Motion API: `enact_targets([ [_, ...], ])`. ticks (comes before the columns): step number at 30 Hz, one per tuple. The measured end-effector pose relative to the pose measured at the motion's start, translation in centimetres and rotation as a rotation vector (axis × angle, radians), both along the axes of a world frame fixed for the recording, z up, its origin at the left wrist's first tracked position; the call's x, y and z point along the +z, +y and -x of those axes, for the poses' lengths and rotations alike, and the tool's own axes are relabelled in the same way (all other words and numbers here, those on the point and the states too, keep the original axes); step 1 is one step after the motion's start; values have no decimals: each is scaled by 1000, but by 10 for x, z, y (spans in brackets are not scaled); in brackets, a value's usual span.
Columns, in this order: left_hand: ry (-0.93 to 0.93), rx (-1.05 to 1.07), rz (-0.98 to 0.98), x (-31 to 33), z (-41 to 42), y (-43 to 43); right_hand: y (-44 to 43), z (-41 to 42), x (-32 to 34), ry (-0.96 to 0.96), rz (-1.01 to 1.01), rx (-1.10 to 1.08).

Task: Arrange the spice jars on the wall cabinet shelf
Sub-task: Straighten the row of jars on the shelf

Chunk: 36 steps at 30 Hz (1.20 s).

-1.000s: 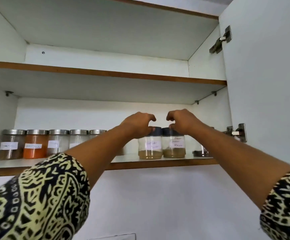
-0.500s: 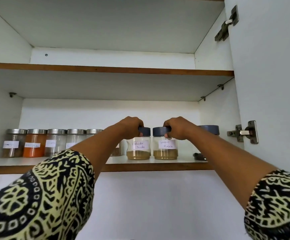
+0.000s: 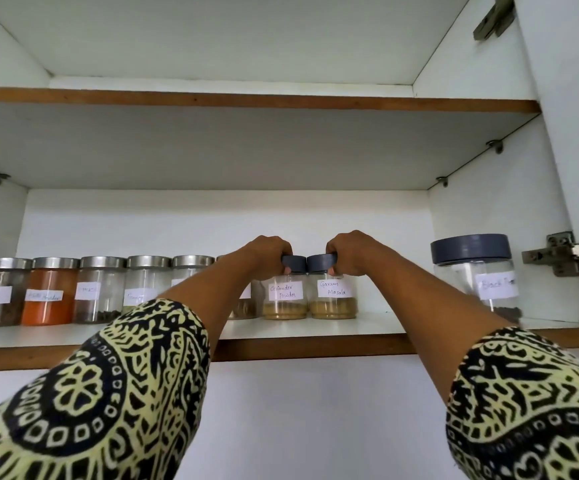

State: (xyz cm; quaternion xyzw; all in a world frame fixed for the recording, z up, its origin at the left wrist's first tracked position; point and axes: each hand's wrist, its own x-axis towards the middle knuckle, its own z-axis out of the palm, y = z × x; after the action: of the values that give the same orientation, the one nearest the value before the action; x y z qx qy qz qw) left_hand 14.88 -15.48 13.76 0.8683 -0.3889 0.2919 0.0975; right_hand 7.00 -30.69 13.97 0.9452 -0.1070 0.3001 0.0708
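– Showing the task's two dark-lidded jars: the Coriander Powder jar (image 3: pixel 285 299) and the Garam Masala jar (image 3: pixel 333 299) stand upright on the lower shelf (image 3: pixel 315 329), sides touching, labels forward. What has changed?

– A second ago the fingers were only pinched above the lids. Now the left hand (image 3: pixel 267 254) grips the coriander lid from above and the right hand (image 3: pixel 350 252) grips the garam masala lid, fingers curled round each. The pair also appears to sit further in from the shelf's front edge, though the camera has shifted too.

– Meaning for the task?

– By this evidence the pair is being set as one unit, just right of the row of steel-lidded jars (image 3: pixel 101 289), whose near end the left forearm hides. A larger jar labelled "Black…" (image 3: pixel 478 282) stands well apart at the right, near the door hinge (image 3: pixel 558 254). It probably remains to be brought into line.
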Motion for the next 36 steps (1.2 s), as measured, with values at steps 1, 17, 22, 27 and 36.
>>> enact_targets([
  [1, 1, -4, 2, 0, -4, 0, 0, -5, 1, 4, 4, -8],
  [17, -14, -28, 19, -1, -33, -4, -11, -42, 4, 37, 34, -51],
  [22, 9, -28, 40, -10, -27, 1, -13, -40, -4, 18, 46, -53],
  [27, 25, -85, 114, -20, 22, 8, 0, -3, -30, -106, -1, 57],
  [36, -190, -85, 108, -130, 165, 4, 9, 150, -129, -392, -85, 142],
])
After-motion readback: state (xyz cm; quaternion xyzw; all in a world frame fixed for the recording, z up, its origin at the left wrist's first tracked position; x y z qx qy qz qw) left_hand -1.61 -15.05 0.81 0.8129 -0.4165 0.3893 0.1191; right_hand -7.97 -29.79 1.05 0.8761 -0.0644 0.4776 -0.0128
